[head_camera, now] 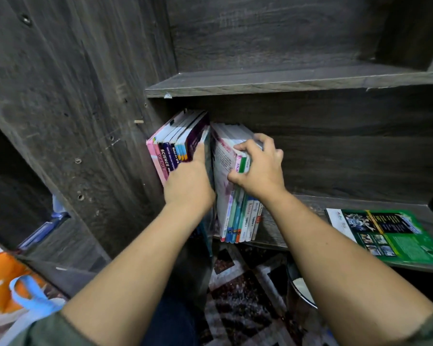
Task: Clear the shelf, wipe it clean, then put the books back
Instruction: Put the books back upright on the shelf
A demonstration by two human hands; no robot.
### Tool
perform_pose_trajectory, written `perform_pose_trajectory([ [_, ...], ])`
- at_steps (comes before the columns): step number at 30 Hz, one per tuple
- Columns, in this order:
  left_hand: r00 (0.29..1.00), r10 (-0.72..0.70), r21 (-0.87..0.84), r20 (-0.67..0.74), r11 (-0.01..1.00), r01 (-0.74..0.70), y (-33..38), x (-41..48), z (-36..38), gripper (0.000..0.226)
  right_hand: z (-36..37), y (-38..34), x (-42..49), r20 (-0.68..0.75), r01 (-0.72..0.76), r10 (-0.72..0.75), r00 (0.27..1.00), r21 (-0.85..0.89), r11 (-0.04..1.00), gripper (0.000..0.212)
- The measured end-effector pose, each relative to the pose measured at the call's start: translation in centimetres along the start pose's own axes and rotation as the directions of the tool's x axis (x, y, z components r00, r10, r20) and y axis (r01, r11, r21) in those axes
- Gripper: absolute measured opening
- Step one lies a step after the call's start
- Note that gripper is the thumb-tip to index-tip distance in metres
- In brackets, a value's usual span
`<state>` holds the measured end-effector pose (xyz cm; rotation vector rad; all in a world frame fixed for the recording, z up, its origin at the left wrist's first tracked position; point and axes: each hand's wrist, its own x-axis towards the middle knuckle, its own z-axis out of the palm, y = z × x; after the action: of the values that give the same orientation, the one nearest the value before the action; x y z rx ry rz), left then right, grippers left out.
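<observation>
Two bunches of upright books stand at the left end of a dark wooden shelf (310,206). The left bunch of books (175,143) leans against the shelf's side wall; my left hand (189,182) lies flat against its right side, fingers straight and pushed into the gap between the bunches. The right bunch of books (231,211) tilts to the right. My right hand (259,166) grips its top edge, thumb on the near side and fingers curled over the far side. A green magazine (385,233) lies flat on the same shelf at the right.
Another shelf board (285,81) runs above the books. A tall wooden side panel (73,108) stands at the left, with blue items (48,226) behind it. An orange and blue bag (13,278) sits at the lower left. Patterned carpet (243,295) covers the floor below.
</observation>
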<state>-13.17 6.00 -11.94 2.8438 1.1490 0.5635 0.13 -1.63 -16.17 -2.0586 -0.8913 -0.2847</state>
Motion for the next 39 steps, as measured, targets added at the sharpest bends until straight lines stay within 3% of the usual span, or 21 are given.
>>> perform_pose_trajectory([
  [4, 0.994, 0.056, -0.020, -0.099, 0.998, -0.058, -0.4, 0.9, 2.5, 0.074, 0.2, -0.1, -0.1, 0.014, 0.015, -0.015, 1.000, -0.003, 1.000, 0.053],
  [6, 0.964, 0.088, -0.077, -0.251, 0.991, -0.110, -0.8, 1.7, 2.9, 0.057, 0.2, -0.5, -0.3, 0.031, 0.014, -0.014, 0.999, -0.008, 1.000, 0.053],
  [9, 0.810, 0.121, -0.285, -0.573, 0.898, -0.335, -1.5, 3.0, 3.7, 0.043, 0.3, -1.3, -0.6, 0.104, 0.089, -0.082, 0.991, -0.066, 0.994, 0.058],
  [11, 0.720, 0.109, -0.312, -0.686, 0.850, -0.426, -2.2, 2.7, 5.1, 0.049, 0.5, -1.0, -1.5, 0.150, 0.209, -0.200, 0.968, -0.049, 0.977, 0.077],
  [13, 0.716, 0.086, -0.320, -0.693, 0.853, -0.412, -3.1, 1.6, 7.2, 0.063, 0.9, 0.0, -2.8, 0.149, 0.255, -0.259, 0.954, 0.045, 0.966, 0.104],
  [16, 0.786, 0.131, -0.279, -0.604, 0.889, -0.363, -4.6, 0.9, 10.4, 0.076, 2.0, 2.4, -5.4, 0.234, 0.043, -0.077, 0.969, 0.144, 0.989, 0.122],
  [19, 0.797, 0.143, -0.220, -0.587, 0.919, -0.327, -5.1, 2.5, 11.5, 0.080, 3.6, 5.5, -7.5, 0.419, -0.136, 0.051, 0.907, 0.177, 0.975, 0.117],
  [23, 0.772, 0.109, -0.185, -0.626, 0.941, -0.283, -5.2, 3.7, 12.5, 0.077, 4.6, 7.5, -7.7, 0.555, -0.108, 0.074, 0.829, 0.029, 0.994, 0.106],
  [33, 0.628, 0.138, -0.064, -0.766, 0.956, -0.287, -6.0, 5.2, 16.0, 0.063, 8.4, 9.0, -7.4, 0.560, -0.110, 0.058, 0.826, 0.059, 0.992, 0.122],
  [39, 0.618, 0.166, -0.088, -0.769, 0.929, -0.358, -6.6, 5.1, 16.3, 0.069, 10.5, 8.9, -7.7, 0.466, -0.164, 0.094, 0.880, 0.111, 0.980, 0.140],
])
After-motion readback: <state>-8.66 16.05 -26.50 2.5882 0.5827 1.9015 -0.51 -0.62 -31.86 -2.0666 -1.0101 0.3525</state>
